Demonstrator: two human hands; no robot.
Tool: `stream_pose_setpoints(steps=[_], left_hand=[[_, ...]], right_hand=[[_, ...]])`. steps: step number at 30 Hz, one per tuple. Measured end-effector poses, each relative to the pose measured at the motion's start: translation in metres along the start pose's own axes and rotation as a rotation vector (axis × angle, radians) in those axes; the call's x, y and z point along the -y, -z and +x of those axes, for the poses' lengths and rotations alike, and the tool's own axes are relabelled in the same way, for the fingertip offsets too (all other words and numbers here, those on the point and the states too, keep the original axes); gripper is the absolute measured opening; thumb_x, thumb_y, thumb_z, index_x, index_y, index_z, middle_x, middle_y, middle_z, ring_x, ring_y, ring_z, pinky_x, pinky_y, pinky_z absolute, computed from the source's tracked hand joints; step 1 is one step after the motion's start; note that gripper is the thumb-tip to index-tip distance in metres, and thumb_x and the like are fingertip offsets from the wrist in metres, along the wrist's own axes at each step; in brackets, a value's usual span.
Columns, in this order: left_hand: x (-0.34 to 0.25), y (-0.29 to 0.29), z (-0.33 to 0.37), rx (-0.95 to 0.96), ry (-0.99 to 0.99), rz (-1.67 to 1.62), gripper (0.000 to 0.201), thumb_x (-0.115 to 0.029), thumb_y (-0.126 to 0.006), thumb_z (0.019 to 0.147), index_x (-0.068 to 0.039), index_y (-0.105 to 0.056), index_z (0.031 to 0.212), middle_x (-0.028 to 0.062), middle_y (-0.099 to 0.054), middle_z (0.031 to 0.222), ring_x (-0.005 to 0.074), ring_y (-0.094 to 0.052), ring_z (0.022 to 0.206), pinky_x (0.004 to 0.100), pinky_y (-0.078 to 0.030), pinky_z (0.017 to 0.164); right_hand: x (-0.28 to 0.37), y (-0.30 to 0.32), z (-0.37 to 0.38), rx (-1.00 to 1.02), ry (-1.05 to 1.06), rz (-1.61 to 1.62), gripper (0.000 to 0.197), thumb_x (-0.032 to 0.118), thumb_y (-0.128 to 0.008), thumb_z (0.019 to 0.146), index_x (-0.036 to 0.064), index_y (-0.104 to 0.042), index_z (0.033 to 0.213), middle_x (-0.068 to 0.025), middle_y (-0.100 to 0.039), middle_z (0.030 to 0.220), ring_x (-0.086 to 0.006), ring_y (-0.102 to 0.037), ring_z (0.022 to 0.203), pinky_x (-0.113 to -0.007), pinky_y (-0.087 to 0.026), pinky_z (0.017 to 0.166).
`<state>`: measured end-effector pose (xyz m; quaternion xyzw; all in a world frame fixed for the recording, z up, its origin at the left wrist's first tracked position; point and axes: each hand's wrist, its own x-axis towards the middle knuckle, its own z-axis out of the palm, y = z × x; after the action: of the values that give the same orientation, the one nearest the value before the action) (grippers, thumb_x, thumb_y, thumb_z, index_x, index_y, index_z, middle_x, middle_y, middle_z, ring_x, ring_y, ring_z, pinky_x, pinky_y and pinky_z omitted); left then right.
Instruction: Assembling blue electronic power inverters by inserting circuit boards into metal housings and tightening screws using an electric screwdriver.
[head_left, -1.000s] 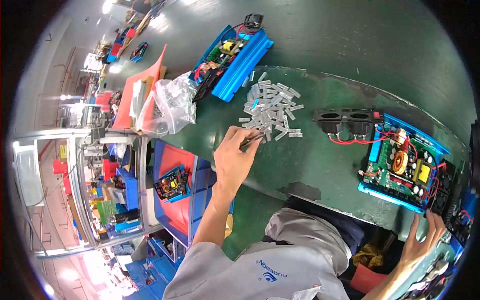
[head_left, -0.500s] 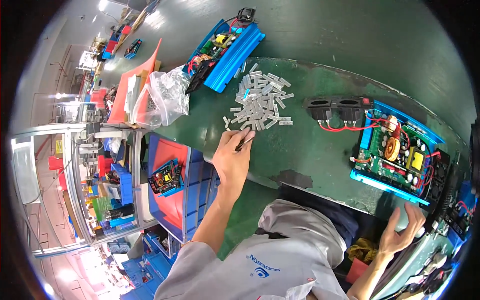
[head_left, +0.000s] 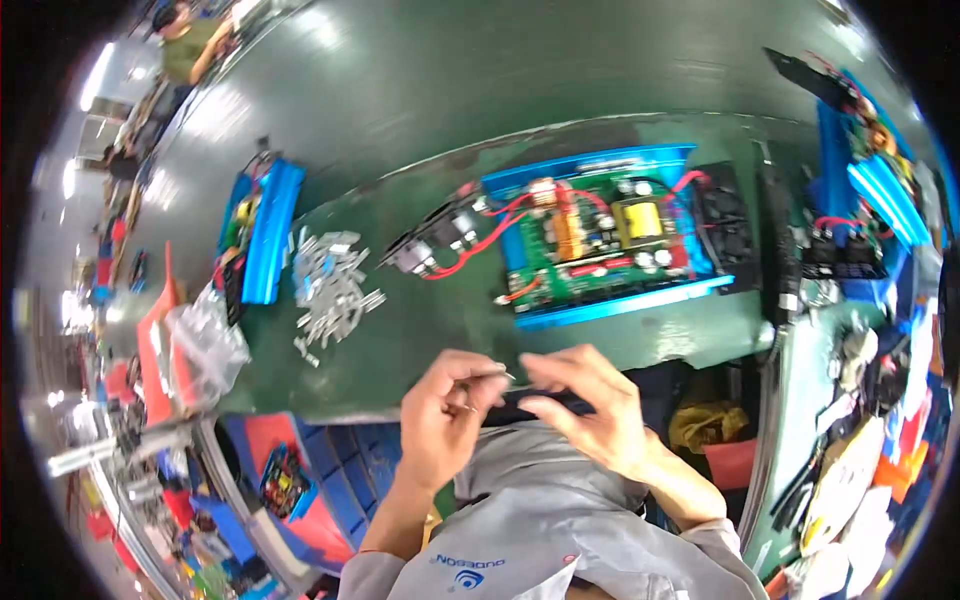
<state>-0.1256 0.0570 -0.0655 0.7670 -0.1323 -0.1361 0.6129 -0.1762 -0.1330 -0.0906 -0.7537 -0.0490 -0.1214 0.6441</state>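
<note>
My left hand [head_left: 445, 412] is closed in a pinch over the front edge of the bench, with a thin shiny tip at its fingertips; what it holds is too small to name. Just beside it, my right hand [head_left: 598, 408] has thumb and fingers apart, with nothing visible between them. Beyond both hands lies an open blue-cased circuit board unit [head_left: 622, 303], showing a copper coil and a yellow transformer. Red wires join it to black sockets [head_left: 440, 240] on its left. A pile of small grey, translucent strips [head_left: 335, 285] lies farther left.
A second blue unit [head_left: 272, 235] and a clear plastic bag [head_left: 210, 340] are at the left. Another blue unit [head_left: 890, 200] stands far right. Below the left bench edge is a blue crate [head_left: 365, 465]. A person [head_left: 190, 45] sits at the far left back.
My left hand has come away from the strip pile toward my body. My right hand has moved left from the right edge to meet it. The view has turned rightward.
</note>
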Motion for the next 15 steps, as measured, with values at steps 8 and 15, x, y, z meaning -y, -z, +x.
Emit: stream_pose_setpoints(steps=[8,15], left_hand=[[-0.015,-0.053,0.017,0.037,0.005,-0.08,0.059,-0.041,-0.026,0.112,0.003,-0.065,0.107,0.0081,-0.065,0.087,0.0124,-0.057,0.062,0.0244,-0.045,0.059],[-0.012,-0.05,0.039,0.106,0.064,-0.134,0.05,-0.035,-0.041,0.11,0.006,-0.068,0.097,0.0124,-0.066,0.085,0.0166,-0.064,0.065,0.0266,-0.053,0.063]], right_hand=[[-0.002,0.031,-0.021,-0.178,-0.077,0.317,0.018,-0.005,-0.071,0.088,-0.0027,-0.064,0.104,-0.0148,-0.069,0.1,-0.019,-0.069,0.091,-0.03,-0.057,0.076],[-0.006,0.06,-0.025,-0.375,-0.465,0.325,0.022,0.002,-0.065,0.097,-0.0031,-0.064,0.118,-0.0112,-0.073,0.097,-0.0147,-0.072,0.082,-0.023,-0.054,0.062]])
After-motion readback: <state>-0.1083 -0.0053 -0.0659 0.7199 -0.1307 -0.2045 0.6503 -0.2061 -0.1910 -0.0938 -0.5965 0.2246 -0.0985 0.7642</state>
